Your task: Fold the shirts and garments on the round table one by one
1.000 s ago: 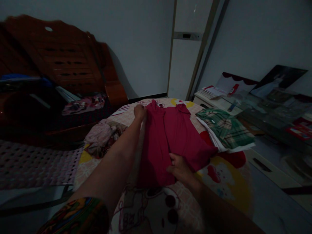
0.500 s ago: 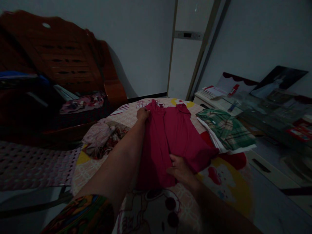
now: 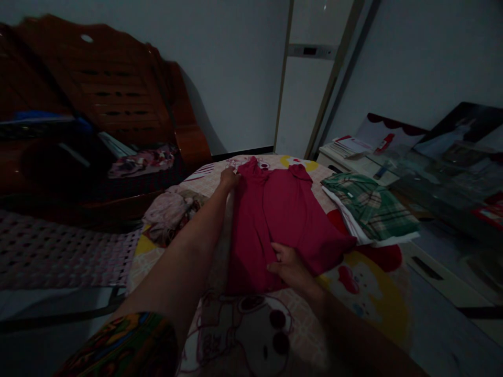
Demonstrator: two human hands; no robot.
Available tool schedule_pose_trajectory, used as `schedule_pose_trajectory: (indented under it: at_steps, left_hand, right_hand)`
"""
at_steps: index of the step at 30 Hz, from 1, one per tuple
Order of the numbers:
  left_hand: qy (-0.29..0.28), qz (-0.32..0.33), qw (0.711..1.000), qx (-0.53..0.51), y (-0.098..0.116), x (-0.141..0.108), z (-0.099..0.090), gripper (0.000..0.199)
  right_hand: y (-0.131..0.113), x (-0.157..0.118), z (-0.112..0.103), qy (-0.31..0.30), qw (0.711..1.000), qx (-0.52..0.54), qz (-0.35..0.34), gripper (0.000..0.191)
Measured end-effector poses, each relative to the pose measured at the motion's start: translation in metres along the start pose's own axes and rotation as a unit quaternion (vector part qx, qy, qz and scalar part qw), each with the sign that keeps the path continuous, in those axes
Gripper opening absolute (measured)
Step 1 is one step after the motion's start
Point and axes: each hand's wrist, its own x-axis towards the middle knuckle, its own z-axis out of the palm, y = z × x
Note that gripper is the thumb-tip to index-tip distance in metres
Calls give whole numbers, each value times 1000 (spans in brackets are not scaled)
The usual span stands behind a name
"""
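Observation:
A dark pink garment (image 3: 291, 209) lies spread on a round table (image 3: 314, 324) with a cartoon-patterned cover. Its left part is folded inward over the middle. At the garment's far left corner, my left hand (image 3: 229, 179) pinches the cloth near the shoulder. My right hand (image 3: 288, 266) is at the near part, its thumb and fingers closed on the inner edge of the folded layer.
Right of the garment lies a folded green plaid cloth (image 3: 373, 204) on white fabric. Crumpled pale clothes (image 3: 167, 214) sit at the table's left. Beyond are a wooden bench (image 3: 118, 99), a woven chair (image 3: 66, 251) and a cabinet with a glass top (image 3: 416, 178).
My left hand has pulled the far left corner slightly outward, and the garment's folds have shifted. My right hand keeps its grip. The whole view has moved a little.

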Motion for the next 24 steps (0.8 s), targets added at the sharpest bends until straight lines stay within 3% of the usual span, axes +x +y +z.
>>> schedule_pose_trajectory:
  at_steps: [3, 5, 10, 16, 20, 24]
  left_hand:
    - [3, 25, 999, 26, -4, -36, -13, 57]
    - [-13, 42, 998, 49, -8, -67, -22, 57]
    - [-122, 107, 977, 140, -20, -146, -39, 53]
    - [-234, 169, 938, 194, -26, -216, -56, 63]
    - [-235, 194, 935, 183, -23, -257, -56, 67]
    - [-206, 202, 941, 176, -20, -277, -49, 70]
  right_hand:
    - [0, 2, -2, -21, 999, 29, 10, 49]
    - [0, 4, -5, -4, 1000, 8, 12, 61]
    - [-1, 6, -12, 84, 988, -127, -9, 76]
    - [-7, 3, -11, 89, 982, -168, -20, 75]
    - [-9, 1, -11, 77, 981, -175, -26, 74]
    - [-11, -1, -12, 68, 981, -182, -25, 73]
